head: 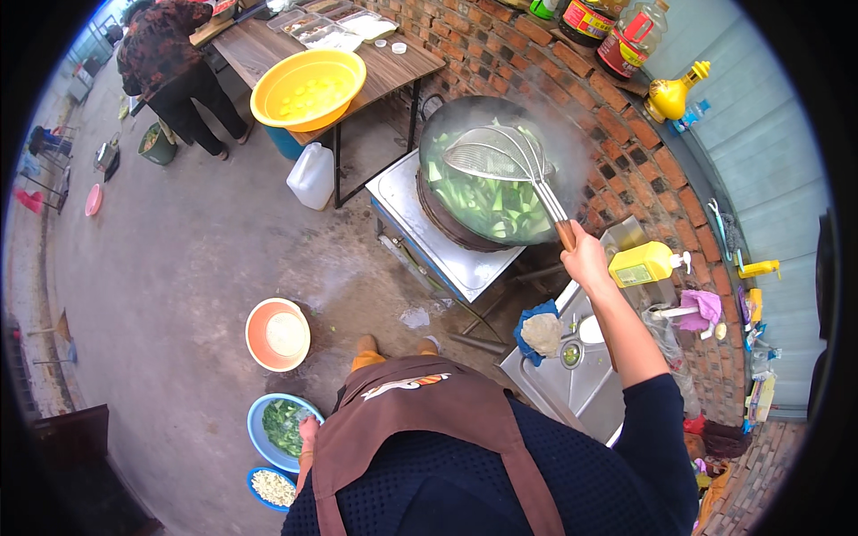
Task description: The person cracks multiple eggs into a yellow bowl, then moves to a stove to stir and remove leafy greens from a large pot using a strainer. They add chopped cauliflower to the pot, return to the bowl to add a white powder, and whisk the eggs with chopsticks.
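Observation:
My right hand (582, 253) grips the wooden handle of a wire-mesh skimmer (493, 154). The mesh head is over a large wok (429, 124) on a metal gas stove (462, 271). Cut leafy greens (496, 204) lie in the steaming water in the wok, partly hidden by the skimmer. My left hand (309, 429) hangs low at my side, over the rim of a light blue basin (253, 435) of chopped greens in water. Its fingers are small and partly hidden, so whether it touches the basin is unclear.
An orange plastic basket (255, 342) and a bowl of pale pieces (273, 488) stand on the floor. A yellow basin (268, 100) of yolks rests on the wooden table (402, 67). A metal sink (596, 395) is at right, below a brick wall. Another person (164, 60) bends at far left.

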`<state>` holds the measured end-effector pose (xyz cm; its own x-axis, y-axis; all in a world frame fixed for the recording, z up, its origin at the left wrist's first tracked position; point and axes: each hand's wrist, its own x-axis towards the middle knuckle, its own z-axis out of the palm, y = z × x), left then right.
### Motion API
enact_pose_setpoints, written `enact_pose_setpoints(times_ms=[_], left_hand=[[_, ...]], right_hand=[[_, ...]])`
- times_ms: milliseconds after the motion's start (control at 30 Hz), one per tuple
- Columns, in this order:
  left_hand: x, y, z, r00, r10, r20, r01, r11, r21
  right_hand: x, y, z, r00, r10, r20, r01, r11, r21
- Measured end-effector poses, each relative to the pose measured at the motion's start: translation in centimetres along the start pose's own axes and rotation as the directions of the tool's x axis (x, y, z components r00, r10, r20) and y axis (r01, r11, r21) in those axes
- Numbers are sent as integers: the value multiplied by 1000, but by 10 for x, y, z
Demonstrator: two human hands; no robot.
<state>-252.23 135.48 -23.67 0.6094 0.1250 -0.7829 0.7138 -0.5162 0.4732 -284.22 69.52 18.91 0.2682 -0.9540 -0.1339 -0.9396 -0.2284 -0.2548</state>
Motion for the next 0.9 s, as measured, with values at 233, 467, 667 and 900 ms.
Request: enact_pose_setpoints(times_ms=[233, 467, 667, 900], left_hand=[[-2, 0, 10, 998, 39, -43, -25, 960, 280], [1, 6, 14, 997, 70, -38, -56, 955, 291], [14, 10, 14, 991, 135, -27, -110, 894, 435], [20, 19, 28, 996, 83, -16, -77, 969, 234]], right_hand=[[-69, 18, -27, 989, 111, 102, -116, 992, 48], [-101, 18, -21, 983, 98, 153, -104, 994, 37], [-64, 27, 31, 990, 85, 112, -102, 982, 157], [-71, 32, 1, 944, 181, 276, -314, 750, 583]])
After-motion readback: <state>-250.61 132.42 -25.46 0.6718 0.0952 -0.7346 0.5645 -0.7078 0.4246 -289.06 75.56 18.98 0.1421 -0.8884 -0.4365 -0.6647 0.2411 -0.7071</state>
